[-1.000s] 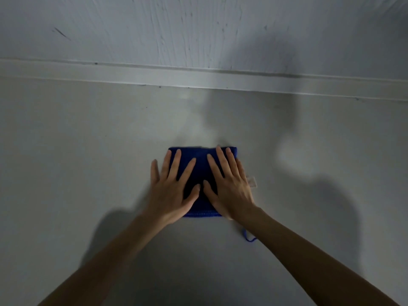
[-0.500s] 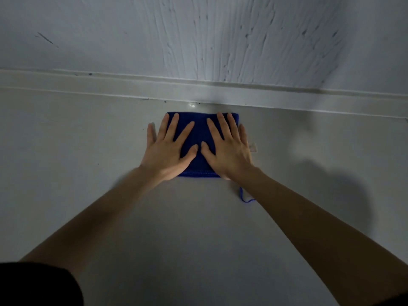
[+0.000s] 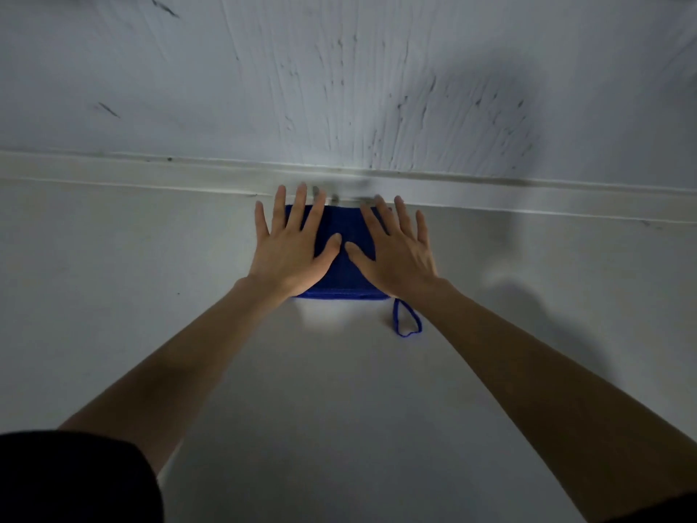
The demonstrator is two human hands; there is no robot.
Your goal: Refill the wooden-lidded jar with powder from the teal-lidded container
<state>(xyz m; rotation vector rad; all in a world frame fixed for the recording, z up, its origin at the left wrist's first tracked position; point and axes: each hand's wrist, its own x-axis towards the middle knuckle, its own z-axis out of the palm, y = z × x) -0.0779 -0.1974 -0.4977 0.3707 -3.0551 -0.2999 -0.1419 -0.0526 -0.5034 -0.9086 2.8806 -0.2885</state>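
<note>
Blue cloth [image 3: 341, 268] lies under both flat hands, left hand [image 3: 288, 251] and right hand [image 3: 396, 254], fingers spread, holding nothing; no jar is visible.

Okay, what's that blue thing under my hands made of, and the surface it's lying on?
The blue cloth looks like soft knitted or microfibre fabric: matte, fuzzy texture, stitched hem, and a thin hanging loop. The counter seems a smooth, hard, pale grey surface with a faint sheen, maybe laminate or painted; the picture leaves that open.
</note>
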